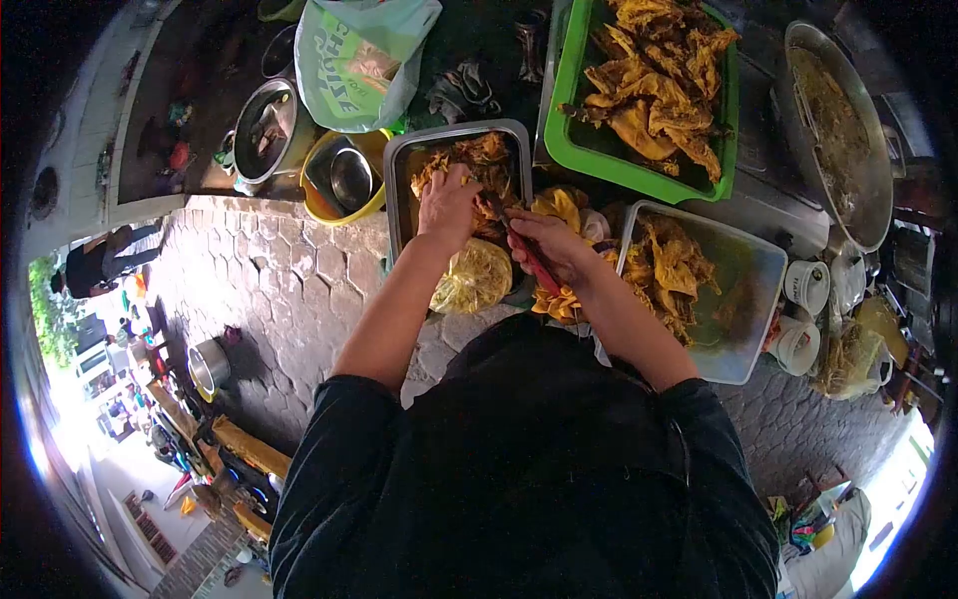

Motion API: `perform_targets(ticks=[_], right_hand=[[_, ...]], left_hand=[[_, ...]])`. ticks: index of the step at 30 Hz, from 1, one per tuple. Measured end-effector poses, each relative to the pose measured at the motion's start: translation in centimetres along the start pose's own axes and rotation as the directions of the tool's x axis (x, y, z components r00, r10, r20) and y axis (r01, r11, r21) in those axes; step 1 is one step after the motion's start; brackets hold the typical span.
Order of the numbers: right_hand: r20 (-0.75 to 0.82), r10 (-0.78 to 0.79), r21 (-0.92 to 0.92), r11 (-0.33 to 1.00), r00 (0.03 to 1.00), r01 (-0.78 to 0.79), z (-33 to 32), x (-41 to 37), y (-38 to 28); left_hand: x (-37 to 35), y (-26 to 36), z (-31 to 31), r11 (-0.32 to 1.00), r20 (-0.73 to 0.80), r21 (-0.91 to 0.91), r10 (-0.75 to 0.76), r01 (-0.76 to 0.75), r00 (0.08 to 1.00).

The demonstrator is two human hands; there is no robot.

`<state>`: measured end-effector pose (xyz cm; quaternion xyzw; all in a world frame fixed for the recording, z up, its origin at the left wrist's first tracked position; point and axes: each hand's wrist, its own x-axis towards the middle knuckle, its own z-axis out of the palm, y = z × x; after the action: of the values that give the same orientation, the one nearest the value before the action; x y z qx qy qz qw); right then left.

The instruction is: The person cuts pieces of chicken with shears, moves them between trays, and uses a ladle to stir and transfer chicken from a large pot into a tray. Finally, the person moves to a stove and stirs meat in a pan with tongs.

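Observation:
A metal tray [397,215] holding browned cooked meat [481,152] lies in front of me. My left hand [448,208] rests on the meat with its fingers bent down over it. In my right hand [547,248] is a red-handled knife [534,262], its blade pointing into the tray beside my left hand. A bag of yellowish shreds [473,277] sits at the tray's near edge. To the right, a clear plastic tub [753,290] holds more yellow-brown meat [671,270]. Beyond it, a green tray [591,160] is piled with cooked pieces [661,85].
At the far left stand a yellow basin [321,205] with a metal bowl [351,178], a pot [261,135] and a green-white plastic bag [364,65]. A large oily pan [843,130] and white tubs [806,288] are at right. A person [105,262] stands far left.

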<state>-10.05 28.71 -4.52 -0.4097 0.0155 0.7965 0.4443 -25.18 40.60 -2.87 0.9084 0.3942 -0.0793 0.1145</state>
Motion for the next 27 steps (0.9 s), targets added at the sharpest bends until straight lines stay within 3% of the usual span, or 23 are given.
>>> perform_targets(ticks=[7,11,13,14,15,16,17,18,19,20,21,22,23,25,27], right_hand=[[0.0,-0.08,-0.139,0.987,0.997,0.079,-0.3,-1.4,-1.6],[-0.09,-0.17,-0.323,0.937,0.981,0.133,-0.9,-3.3,-1.1],[-0.16,-0.228,-0.442,0.887,0.96,0.136,-1.6,-4.8,-0.5],[-0.159,-0.227,-0.442,0.887,0.961,0.136,-2.4,-5.1,-0.1],[-0.242,-0.268,-0.567,0.819,0.933,0.088,-3.5,-5.1,0.7],[-0.314,-0.318,-0.676,0.736,0.895,0.025,-4.9,-5.1,1.5],[-0.311,-0.318,-0.678,0.735,0.896,0.025,-6.9,-5.1,2.7],[-0.09,-0.573,-0.939,0.322,0.814,0.123,-9.4,-5.2,4.0],[0.22,-0.681,-0.975,-0.174,0.699,0.138,-9.2,-5.7,4.1],[0.223,-0.68,-0.974,-0.176,0.699,0.139,-9.3,-6.4,3.9],[-0.046,-0.526,-0.998,0.062,0.849,-0.016,-6.7,-8.6,1.9],[-0.291,-0.292,-0.941,0.257,0.911,-0.219,-5.2,-9.8,0.9],[-0.293,-0.294,-0.941,0.256,0.91,-0.22,-5.5,-10.3,1.0],[-0.142,-0.434,-0.99,0.054,0.89,-0.132,-6.0,-11.4,0.9],[-0.126,-0.518,-0.989,0.001,0.846,-0.146,-4.9,-12.1,0.4]], left_hand=[[0.2,0.2,-2.6,0.981,-0.292,-0.188,-0.018,-0.039,0.956],[-1.0,0.8,-3.2,0.965,-0.308,-0.263,-0.058,-0.027,0.95],[-2.0,2.1,-2.2,0.932,-0.299,-0.339,0.023,-0.128,0.954],[-2.7,3.5,-1.9,0.939,-0.146,-0.333,0.035,-0.082,0.989],[-3.3,5.2,-1.7,0.947,0.009,-0.32,0.042,-0.037,0.999],[-3.6,6.6,-0.7,0.963,0.108,-0.26,0.108,-0.076,0.988],[-3.9,7.9,0.7,0.972,0.21,-0.203,0.165,-0.122,0.964],[-4.6,9.2,1.7,0.975,0.236,-0.135,0.207,-0.179,0.949],[-5.0,10.3,2.6,0.969,0.264,-0.068,0.247,-0.238,0.932],[-4.9,11.0,3.6,0.97,0.263,-0.068,0.245,-0.236,0.933],[-4.8,11.5,4.7,0.953,0.304,0.034,0.278,-0.302,0.911],[-4.9,11.8,5.7,0.92,0.348,0.133,0.306,-0.37,0.886],[-5.0,11.8,6.8,0.918,0.262,0.137,0.329,-0.372,0.907],[-4.5,11.8,5.9,0.913,0.279,0.131,0.339,-0.385,0.898],[-3.9,11.4,5.1,0.911,0.3,0.129,0.341,-0.392,0.891]])
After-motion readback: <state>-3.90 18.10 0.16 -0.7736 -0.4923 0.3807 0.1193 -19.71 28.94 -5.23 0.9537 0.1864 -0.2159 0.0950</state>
